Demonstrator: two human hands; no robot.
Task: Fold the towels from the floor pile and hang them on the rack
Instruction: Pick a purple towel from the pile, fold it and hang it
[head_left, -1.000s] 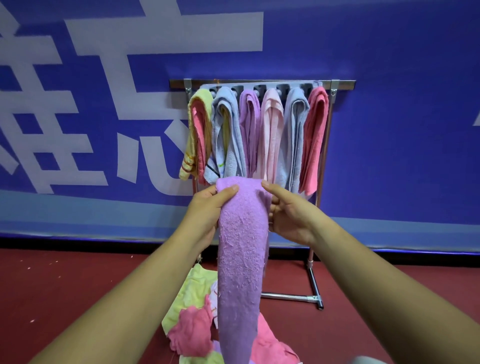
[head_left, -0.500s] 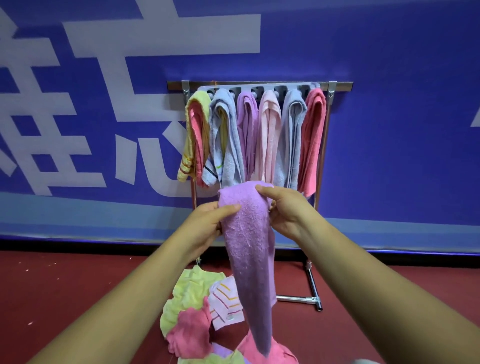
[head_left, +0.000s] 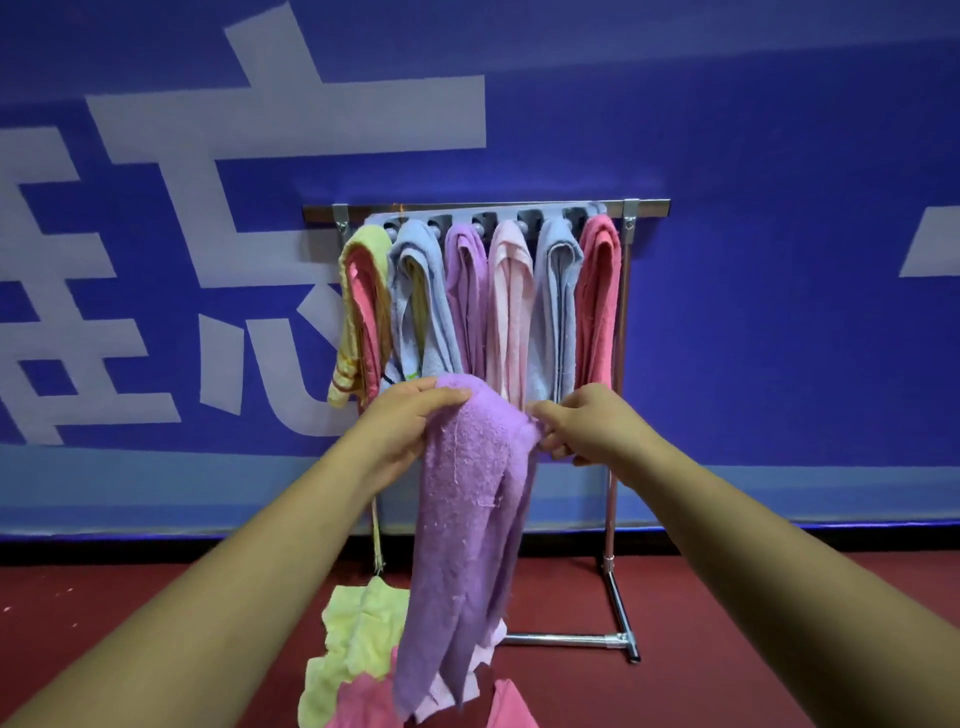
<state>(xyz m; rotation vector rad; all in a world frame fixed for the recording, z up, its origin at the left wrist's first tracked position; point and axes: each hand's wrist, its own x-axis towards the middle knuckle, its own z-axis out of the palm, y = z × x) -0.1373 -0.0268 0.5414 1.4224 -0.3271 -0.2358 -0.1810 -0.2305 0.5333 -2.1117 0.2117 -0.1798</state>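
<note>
A purple towel (head_left: 467, 509) hangs folded lengthwise in front of me, its lower end reaching down to the floor pile (head_left: 358, 654). My left hand (head_left: 405, 431) grips the towel's top fold from the left, thumb over its crest. My right hand (head_left: 587, 426) pinches the towel's right edge near the top. Behind them stands the metal rack (head_left: 618, 467), its top bar carrying several hung towels: yellow-and-pink, blue, purple, pale pink, blue and coral (head_left: 597, 306). The pile holds yellow-green, pink and white cloths, partly hidden by the towel.
A blue banner wall (head_left: 779, 260) with large pale characters stands right behind the rack. The floor (head_left: 727, 623) is dark red. The rack's foot bar (head_left: 566, 639) lies along the floor at right of the pile.
The towel has been lifted higher and closer to the rack. My right hand slid from the top fold to the towel's right edge; the view came nearer the rack.
</note>
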